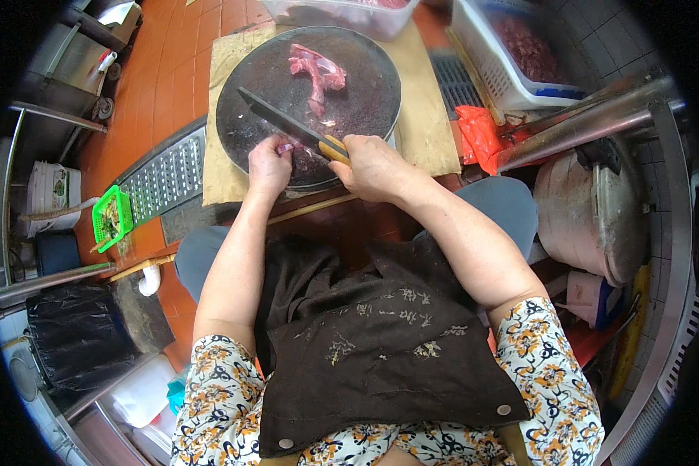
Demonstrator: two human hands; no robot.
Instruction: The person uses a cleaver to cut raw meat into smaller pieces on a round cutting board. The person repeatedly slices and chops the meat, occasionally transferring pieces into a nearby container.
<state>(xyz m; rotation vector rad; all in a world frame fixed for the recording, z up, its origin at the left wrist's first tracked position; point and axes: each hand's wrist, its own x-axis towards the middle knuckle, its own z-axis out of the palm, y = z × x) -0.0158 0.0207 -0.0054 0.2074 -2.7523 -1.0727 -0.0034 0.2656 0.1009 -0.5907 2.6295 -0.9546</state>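
My right hand [373,166] is closed round the yellow handle of a cleaver [282,119]. The dark blade points to the upper left, over a round chopping block [367,64]. At the block's near edge my left hand [271,163] has its fingers curled on a small pinkish piece of meat [285,148]; the rest of that piece is partly hidden by the fingers. Dark red scraps lie between my hands, under the handle. A forked piece of raw meat with bone [317,76] rests on the far part of the block, apart from the blade.
Cardboard [425,128] lies under the block. Behind stands a clear plastic tub [349,17] with meat; a white basket [507,76] of meat is at the upper right. A red plastic bag [477,140] and large metal pot [588,209] are right. A green basket [127,218] stands left.
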